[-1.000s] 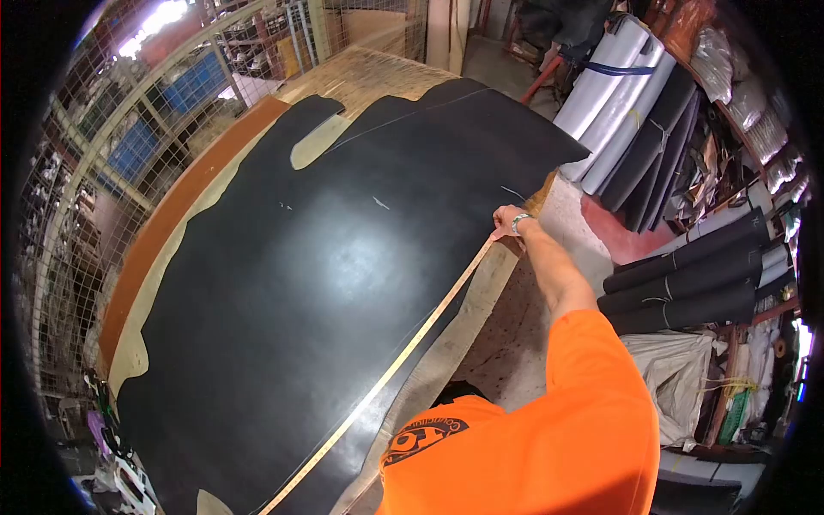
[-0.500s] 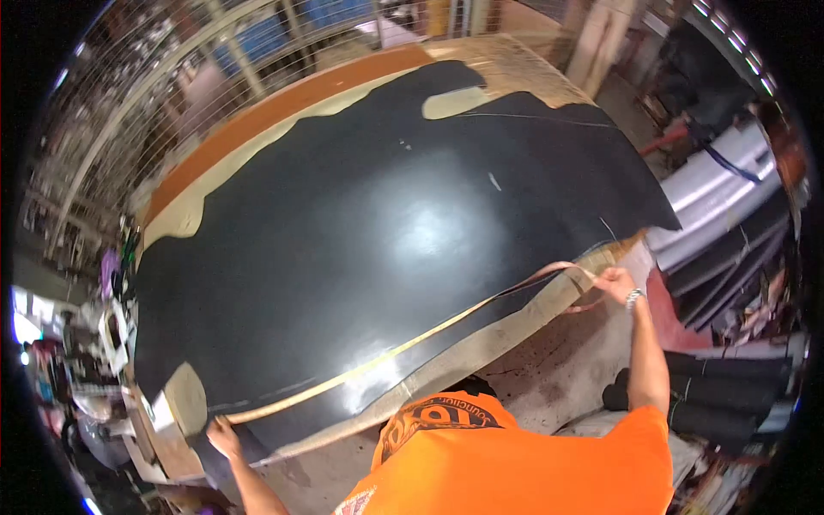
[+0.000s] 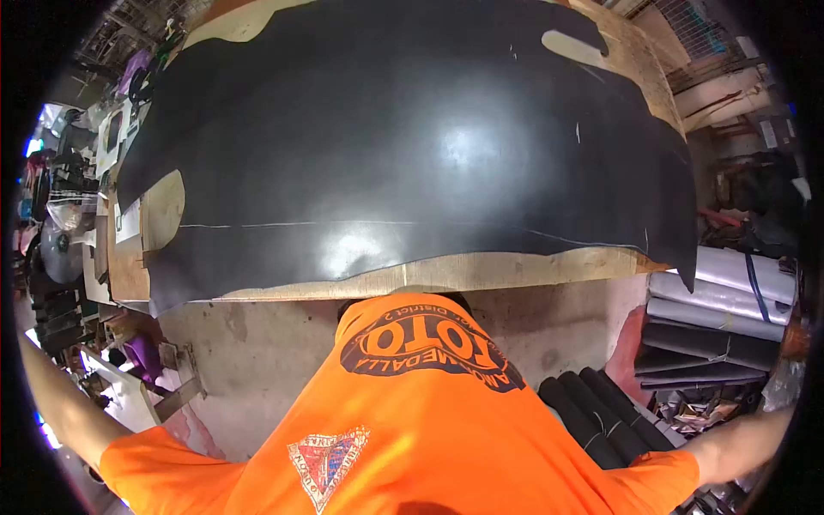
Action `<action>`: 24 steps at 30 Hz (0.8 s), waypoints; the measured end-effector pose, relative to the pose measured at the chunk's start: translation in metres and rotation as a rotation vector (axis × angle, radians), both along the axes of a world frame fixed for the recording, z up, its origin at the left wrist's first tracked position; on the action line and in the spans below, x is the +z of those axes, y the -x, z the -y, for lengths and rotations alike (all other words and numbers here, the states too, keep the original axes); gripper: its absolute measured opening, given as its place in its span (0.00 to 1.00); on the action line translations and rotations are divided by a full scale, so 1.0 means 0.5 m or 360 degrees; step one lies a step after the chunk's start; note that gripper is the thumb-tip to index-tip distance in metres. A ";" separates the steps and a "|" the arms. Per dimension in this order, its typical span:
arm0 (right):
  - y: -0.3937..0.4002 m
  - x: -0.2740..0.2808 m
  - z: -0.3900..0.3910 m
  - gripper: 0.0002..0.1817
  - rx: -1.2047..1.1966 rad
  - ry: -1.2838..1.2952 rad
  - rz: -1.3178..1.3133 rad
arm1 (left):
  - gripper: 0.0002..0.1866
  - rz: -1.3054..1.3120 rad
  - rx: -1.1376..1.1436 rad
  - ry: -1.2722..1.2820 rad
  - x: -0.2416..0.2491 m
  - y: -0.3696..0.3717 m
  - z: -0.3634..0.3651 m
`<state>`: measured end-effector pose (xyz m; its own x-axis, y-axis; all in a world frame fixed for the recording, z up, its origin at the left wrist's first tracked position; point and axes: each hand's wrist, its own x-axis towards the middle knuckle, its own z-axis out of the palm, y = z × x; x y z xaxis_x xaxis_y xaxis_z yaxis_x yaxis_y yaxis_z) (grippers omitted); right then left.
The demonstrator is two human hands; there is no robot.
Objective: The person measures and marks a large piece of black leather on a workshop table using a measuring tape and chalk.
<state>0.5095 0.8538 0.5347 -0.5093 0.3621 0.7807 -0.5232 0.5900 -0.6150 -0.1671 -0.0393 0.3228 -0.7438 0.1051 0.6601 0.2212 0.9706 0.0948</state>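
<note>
A large black hide [image 3: 343, 146] lies spread over a wooden table [image 3: 446, 273], its near edge uneven and the table's front strip showing below it. A thin pale line runs across the hide near that edge. Both of my arms reach out sideways from the orange shirt. My left hand is outside the picture at the left, and my right hand is outside it at the right, so what either holds cannot be seen. No measuring tape is visible on the hide.
Silvery rolls [image 3: 730, 283] and black rolls [image 3: 699, 339] are stacked at the right. More dark rolls [image 3: 592, 416] stand below the table on the right. Cluttered goods and a white board [image 3: 120, 390] are at the left.
The view has shifted, with the hide now higher in the picture. The tape has gone from the hide, and both hands have moved outward, out of view.
</note>
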 end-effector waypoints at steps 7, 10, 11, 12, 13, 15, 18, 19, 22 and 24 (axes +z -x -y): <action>-0.112 -0.160 0.105 0.18 -0.0108 0.0188 -0.0304 | 0.18 0.0291 0.0409 -0.1132 -0.099 -0.100 0.277; -0.147 -0.255 0.101 0.21 -0.0156 0.0314 -0.0313 | 0.20 0.0378 0.0493 -0.1625 -0.185 -0.133 0.317; -0.161 -0.288 0.093 0.22 -0.0169 0.0364 -0.0307 | 0.20 0.0473 0.0477 -0.1774 -0.226 -0.143 0.323; -0.172 -0.321 0.090 0.23 -0.0181 0.0417 -0.0295 | 0.21 0.0592 0.0446 -0.1914 -0.276 -0.151 0.324; -0.182 -0.355 0.087 0.24 -0.0198 0.0471 -0.0284 | 0.21 0.0801 0.0318 -0.1938 -0.335 -0.171 0.308; -0.197 -0.427 0.078 0.26 -0.0225 0.0590 -0.0235 | 0.21 0.0840 0.0202 -0.0167 -0.411 -0.248 0.204; -0.207 -0.557 0.055 0.30 -0.0277 0.0866 -0.0072 | 0.18 0.1268 0.0358 -0.1374 -0.489 -0.159 0.172; -0.208 -0.606 0.046 0.31 -0.0299 0.0972 0.0081 | 0.18 0.1082 0.0365 -0.1147 -0.490 -0.197 0.047; -0.153 -0.704 0.086 0.33 -0.0419 0.1073 0.0909 | 0.19 0.1293 -0.0201 -0.0168 -0.596 -0.123 0.003; -0.060 -0.740 0.161 0.32 -0.0447 0.0953 0.1463 | 0.19 0.1688 -0.0422 0.0254 -0.655 -0.136 -0.120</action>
<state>0.5396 0.7731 0.1647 -0.6424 0.7436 -0.1853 0.3774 0.0964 -0.9210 -0.0990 0.0208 -0.0045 -0.8658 0.3721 -0.3346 0.3047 0.9224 0.2374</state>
